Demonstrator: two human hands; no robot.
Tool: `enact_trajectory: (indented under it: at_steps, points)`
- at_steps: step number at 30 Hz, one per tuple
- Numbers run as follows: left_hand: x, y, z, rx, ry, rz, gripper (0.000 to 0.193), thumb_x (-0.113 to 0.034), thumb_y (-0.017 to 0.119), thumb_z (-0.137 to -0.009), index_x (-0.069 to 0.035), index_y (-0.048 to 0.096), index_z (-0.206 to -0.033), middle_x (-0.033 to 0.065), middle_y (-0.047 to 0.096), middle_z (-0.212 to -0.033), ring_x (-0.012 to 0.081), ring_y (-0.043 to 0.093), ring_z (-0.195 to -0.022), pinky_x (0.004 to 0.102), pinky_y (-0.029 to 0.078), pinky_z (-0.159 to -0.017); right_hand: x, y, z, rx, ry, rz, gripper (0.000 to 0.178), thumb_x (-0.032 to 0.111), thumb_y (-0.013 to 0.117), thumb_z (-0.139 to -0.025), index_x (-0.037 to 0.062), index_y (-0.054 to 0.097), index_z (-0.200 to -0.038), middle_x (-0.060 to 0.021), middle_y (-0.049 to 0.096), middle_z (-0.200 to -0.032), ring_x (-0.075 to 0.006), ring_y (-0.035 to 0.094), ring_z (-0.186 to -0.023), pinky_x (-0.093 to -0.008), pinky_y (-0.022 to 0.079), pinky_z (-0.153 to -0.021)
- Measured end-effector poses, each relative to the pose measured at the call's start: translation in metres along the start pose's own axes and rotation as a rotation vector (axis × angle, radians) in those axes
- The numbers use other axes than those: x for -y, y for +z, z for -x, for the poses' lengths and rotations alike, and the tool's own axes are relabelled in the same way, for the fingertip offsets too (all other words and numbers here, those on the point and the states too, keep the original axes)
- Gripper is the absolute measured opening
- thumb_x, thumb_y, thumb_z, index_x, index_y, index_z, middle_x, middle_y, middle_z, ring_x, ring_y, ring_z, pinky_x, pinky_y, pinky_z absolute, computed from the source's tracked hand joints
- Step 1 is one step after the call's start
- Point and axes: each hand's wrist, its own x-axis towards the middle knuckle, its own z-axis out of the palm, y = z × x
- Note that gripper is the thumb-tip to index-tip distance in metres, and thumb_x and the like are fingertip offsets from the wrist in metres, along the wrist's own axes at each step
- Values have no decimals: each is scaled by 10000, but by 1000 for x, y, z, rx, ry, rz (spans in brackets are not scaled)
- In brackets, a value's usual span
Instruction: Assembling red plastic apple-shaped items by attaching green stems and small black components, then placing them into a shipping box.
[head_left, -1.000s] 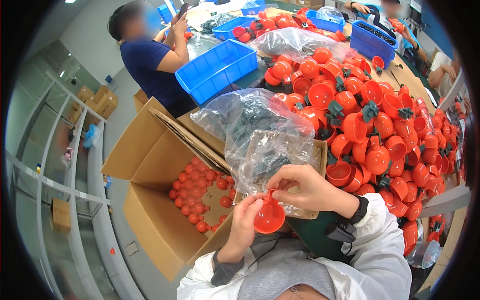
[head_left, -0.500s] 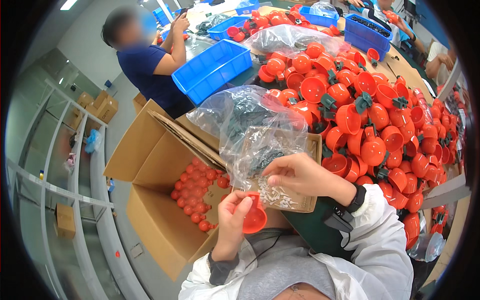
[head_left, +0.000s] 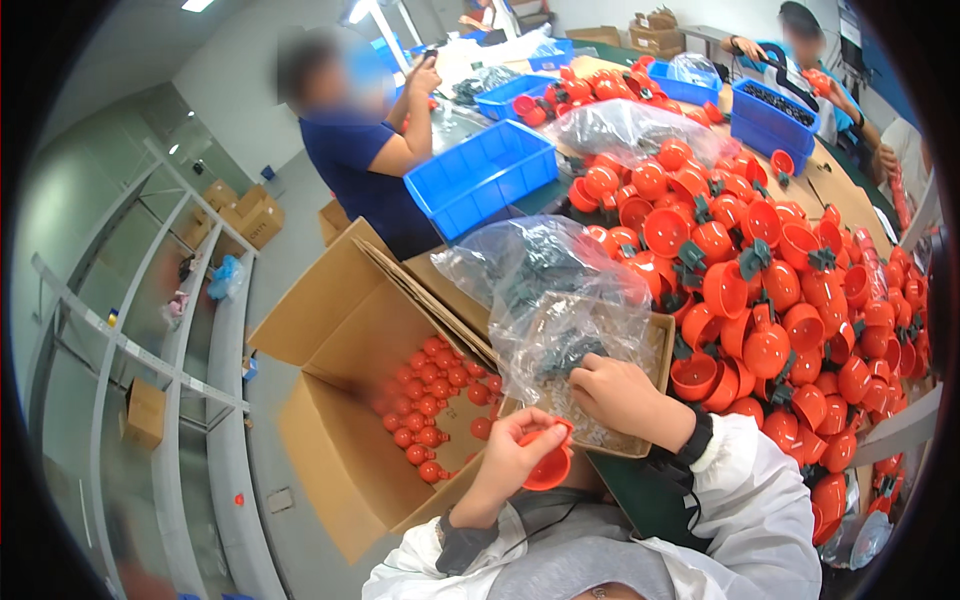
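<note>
While left hand fingers pinch an orange cup near the chest, right hand reaches into a clear bag in a small carton; its fingertips are hidden, grip unclear, dark parts blurred

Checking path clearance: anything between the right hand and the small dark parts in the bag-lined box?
Nothing visible. The right hand already reaches into the clear plastic bag lining the small cardboard box, and rests on the dark parts. The left hand holds an orange cup off to the side, outside the box.
</note>
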Motion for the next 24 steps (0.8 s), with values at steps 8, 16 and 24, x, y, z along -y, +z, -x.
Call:
enact_trajectory:
  at_steps: [8, 16, 24]
  points:
    - [15, -10, -9, 84, 32, -103, 214, -226, 476, -930, -19, 527, -913, 67, 610, -839, 150, 619, -774, 274, 509, -718, 6, -10, 2, 5, -69, -35, 98, 112, 568, -761, 16, 564, -778, -137, 571, -748, -312, 604, -713, -386, 502, -598]
    - [-3, 0, -7, 169, 58, -245, 248, -225, 422, -957, -10, 543, -992, 21, 587, -953, 66, 528, -920, 201, 408, -812, 29, -54, -4, 113, -24, -629, 130, 70, 632, -731, -20, 612, -823, -141, 631, -717, -231, 640, -669, -300, 507, -631]
    - [-7, 3, -14, 184, -93, 5, 310, -221, 402, -955, 40, 511, -1082, 127, 613, -909, 209, 624, -790, 312, 507, -701, 23, -62, -3, 53, -78, -734, 131, 57, 617, -750, -20, 623, -856, -127, 642, -756, -230, 639, -707, -307, 502, -667]
